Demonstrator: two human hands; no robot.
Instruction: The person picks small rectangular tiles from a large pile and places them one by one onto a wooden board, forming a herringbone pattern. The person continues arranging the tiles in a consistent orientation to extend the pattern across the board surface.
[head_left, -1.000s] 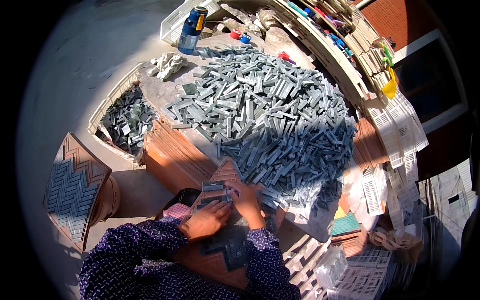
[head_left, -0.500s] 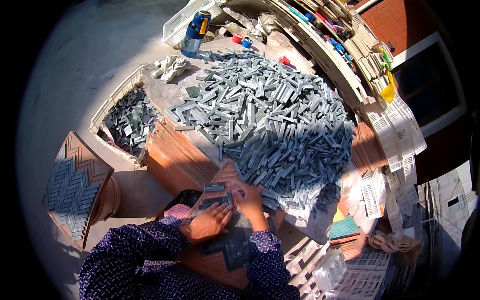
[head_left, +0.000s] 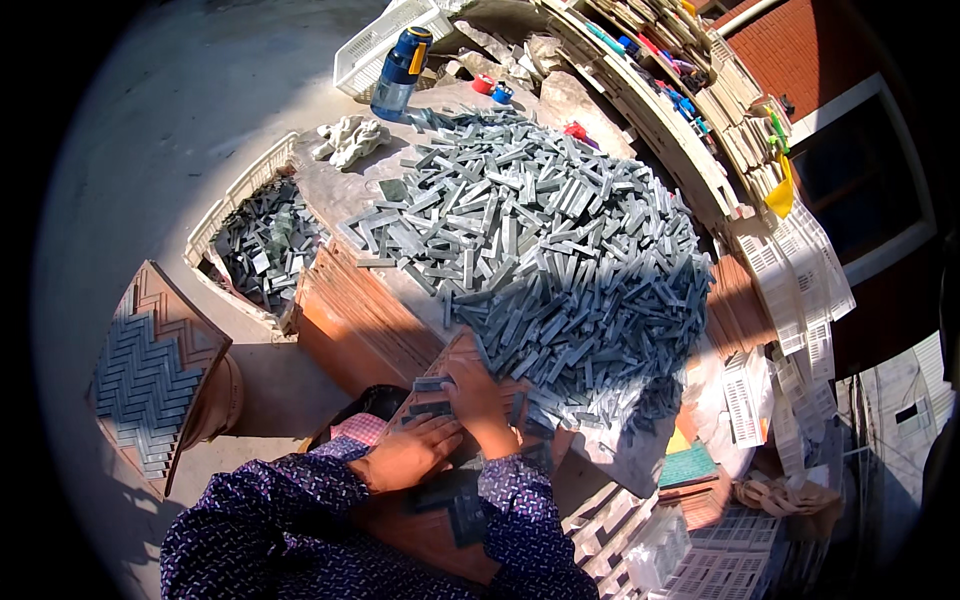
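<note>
In front of me lies an orange-brown template board, partly filled with dark grey-green stone strips. My left hand rests on the board with its fingers stretched out flat over the strips. Just beyond it, on the right, my right hand is bent downward, its fingers closed at the end of a stone strip near the board's far corner. The fingertips are partly hidden. Past my right hand spreads a big heap of loose stone strips on the table.
At the left stands another template board with strips in a zigzag pattern. A white basket holds stone pieces, beside a stack of orange boards. A water bottle and white gloves are farther back. White plastic crates line the right.
My right hand has moved left over the board, to the strip near its far corner. My left hand stays nearly in place. The whole view has shifted slightly.
</note>
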